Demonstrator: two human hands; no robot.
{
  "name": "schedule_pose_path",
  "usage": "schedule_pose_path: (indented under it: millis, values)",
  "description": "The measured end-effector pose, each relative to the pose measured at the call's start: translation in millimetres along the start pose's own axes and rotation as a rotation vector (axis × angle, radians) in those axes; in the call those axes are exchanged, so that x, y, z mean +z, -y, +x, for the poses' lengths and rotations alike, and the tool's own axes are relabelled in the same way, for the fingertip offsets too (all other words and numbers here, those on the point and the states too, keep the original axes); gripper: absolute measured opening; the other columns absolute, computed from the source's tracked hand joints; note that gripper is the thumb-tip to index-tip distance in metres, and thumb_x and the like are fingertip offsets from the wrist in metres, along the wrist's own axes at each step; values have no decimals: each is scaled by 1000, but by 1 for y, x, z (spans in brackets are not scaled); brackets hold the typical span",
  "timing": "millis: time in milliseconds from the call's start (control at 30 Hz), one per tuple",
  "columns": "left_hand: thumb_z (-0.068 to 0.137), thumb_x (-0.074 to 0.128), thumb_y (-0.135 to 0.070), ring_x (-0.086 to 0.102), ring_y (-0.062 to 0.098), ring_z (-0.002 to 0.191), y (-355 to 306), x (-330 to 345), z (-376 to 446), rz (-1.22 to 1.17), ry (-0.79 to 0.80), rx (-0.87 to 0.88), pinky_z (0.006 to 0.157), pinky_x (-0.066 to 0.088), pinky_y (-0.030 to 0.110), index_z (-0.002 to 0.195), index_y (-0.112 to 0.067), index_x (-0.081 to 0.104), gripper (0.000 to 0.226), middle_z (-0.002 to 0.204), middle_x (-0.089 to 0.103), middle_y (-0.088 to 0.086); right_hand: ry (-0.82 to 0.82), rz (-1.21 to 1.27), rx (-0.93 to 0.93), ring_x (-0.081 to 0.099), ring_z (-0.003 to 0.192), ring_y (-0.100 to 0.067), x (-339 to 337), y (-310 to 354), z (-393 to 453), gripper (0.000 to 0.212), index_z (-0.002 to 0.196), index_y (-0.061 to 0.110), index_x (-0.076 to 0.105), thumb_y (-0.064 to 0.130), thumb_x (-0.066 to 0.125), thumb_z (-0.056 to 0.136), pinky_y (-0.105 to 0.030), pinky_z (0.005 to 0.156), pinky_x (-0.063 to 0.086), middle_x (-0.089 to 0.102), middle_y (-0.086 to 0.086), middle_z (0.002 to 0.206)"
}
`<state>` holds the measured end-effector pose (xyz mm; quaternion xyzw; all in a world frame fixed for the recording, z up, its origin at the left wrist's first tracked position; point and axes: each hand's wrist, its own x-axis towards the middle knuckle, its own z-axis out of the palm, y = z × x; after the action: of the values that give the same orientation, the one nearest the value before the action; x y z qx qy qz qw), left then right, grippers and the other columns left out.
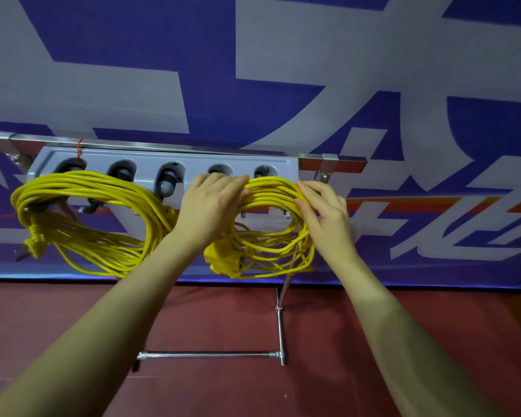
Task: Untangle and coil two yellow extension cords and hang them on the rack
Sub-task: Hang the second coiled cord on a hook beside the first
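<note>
Behind everything hangs a blue and white banner (283, 70), with a red floor below it. Against that backdrop the second coiled cord (271, 230) drapes over the right end of the grey hook rack (166, 164), its yellow socket block (227, 260) dangling at the bottom. The left hand (211, 200) lies over the top strands with fingers fairly straight, pressing rather than gripping; the right hand (325, 206) pinches the bundle's right shoulder with curled fingers, probably to seat the loops on their hook (which hook I cannot tell). The first coiled cord (85, 218) already hangs from the left hooks, plug (32, 246) trailing. A metal stand (280, 326) props the rail.
</note>
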<state>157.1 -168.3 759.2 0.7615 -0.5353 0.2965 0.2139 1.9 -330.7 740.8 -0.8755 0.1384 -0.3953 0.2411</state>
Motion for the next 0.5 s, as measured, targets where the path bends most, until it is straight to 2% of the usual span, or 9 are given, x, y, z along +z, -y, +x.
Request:
schedule_pose_path:
  millis: [100,167,233,333,433,500]
  values:
    - [92,46,-24,65,32,67,7,-3,8,-67,58,-25,60,45,33,109,-3,69,36,85,71,14,-32,-59,-37,60,91,-24,3,-6,4,37,123,9,62,29,49,95,-31,82,44,63,-8,104]
    - [92,46,-27,66,35,72,10,-10,14,-185,56,-137,63,50,38,110,-1,68,38,88,71,16,-67,-32,1,61,85,-27,7,-6,3,40,125,10,61,34,45,97,-42,72,51,62,-9,100]
    - [91,49,-31,66,35,77,13,-16,14,-286,1,-244,66,51,40,102,-1,69,38,89,70,16,-113,-20,23,60,81,-27,10,-4,-1,41,123,10,63,36,42,99,-45,66,51,61,-9,97]
    - [90,53,-28,60,33,64,12,-13,0,-154,-32,-163,60,43,34,92,-3,70,30,76,67,13,-162,-24,51,60,81,-27,12,-2,-7,35,118,10,66,30,47,97,-44,68,51,60,-9,95]
    - [92,51,-24,58,31,71,12,-5,-14,-29,-63,-111,66,30,33,100,-7,72,28,79,67,9,-168,-93,60,59,87,-23,12,0,-8,31,118,12,67,25,50,95,-38,74,47,61,-8,98]
    - [93,50,-23,58,30,75,13,-3,-19,17,-64,-107,71,30,34,105,-9,71,28,81,67,7,-153,-165,60,57,89,-21,11,1,-8,30,114,12,68,25,49,95,-31,77,39,61,-6,98]
